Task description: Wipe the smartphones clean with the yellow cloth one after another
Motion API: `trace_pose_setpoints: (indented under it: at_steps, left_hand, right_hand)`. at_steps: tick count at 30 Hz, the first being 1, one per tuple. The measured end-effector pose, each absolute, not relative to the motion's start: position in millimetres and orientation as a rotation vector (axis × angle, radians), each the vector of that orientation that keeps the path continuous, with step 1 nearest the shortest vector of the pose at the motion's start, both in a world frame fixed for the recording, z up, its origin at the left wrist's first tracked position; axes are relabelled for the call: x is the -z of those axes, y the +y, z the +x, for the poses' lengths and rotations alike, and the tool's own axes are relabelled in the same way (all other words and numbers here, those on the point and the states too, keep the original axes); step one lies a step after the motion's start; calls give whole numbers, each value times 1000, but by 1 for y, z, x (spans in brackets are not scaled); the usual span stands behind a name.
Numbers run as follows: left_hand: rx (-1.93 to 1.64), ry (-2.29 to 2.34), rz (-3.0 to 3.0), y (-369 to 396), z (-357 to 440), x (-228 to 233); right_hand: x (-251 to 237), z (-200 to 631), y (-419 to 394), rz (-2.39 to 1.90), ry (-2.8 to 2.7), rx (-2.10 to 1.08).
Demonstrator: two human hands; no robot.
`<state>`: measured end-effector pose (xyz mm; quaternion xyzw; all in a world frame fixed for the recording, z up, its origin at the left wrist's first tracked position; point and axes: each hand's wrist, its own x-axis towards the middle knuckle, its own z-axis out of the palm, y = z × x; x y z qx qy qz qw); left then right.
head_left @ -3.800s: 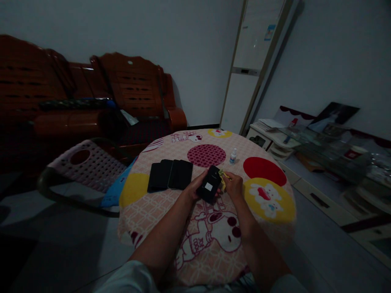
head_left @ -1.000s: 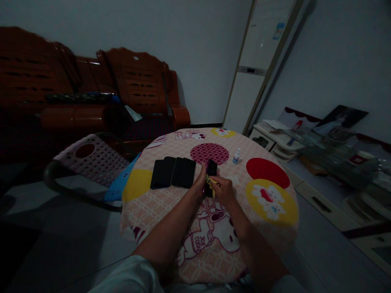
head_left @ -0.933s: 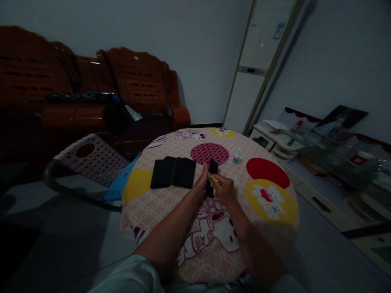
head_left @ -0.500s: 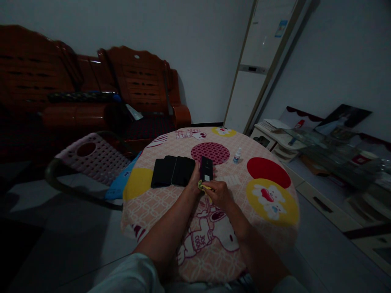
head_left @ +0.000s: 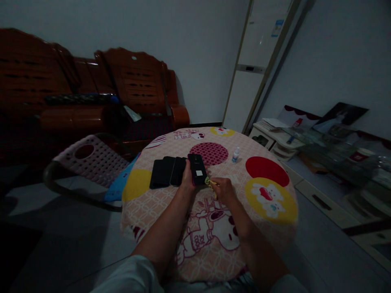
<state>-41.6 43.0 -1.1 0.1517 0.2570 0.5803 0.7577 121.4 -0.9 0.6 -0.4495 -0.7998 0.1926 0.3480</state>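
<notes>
My left hand (head_left: pixel 186 182) holds a black phone (head_left: pixel 197 169) with a small white sticker on its back, lying low over the right end of a row of black phones (head_left: pixel 166 171) on the round table (head_left: pixel 159 205). My right hand (head_left: pixel 222 189) is closed on a small yellow cloth (head_left: pixel 209 182), just right of the held phone. A small white bottle (head_left: pixel 234 155) stands farther back on the patterned tablecloth.
A pink perforated plastic chair (head_left: pixel 88 162) stands left of the table, with a dark wooden sofa (head_left: pixel 91 97) behind it. A tall white air conditioner (head_left: pixel 253 65) stands in the corner. A low cabinet with papers and glass items (head_left: pixel 320 142) runs along the right wall.
The phone was held upright on its edge while my right hand rubbed it with the cloth. My left hand has since turned it flat and carried it left, onto the row of phones.
</notes>
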Motion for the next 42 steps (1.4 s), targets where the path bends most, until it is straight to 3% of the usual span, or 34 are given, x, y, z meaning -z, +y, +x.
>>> trace_pose_setpoints:
  at_steps: [42]
  left_hand:
    - [-1128,642,407,37,-29,-3]
  right_hand:
    - [5,120,3,-1082,-1927,-538]
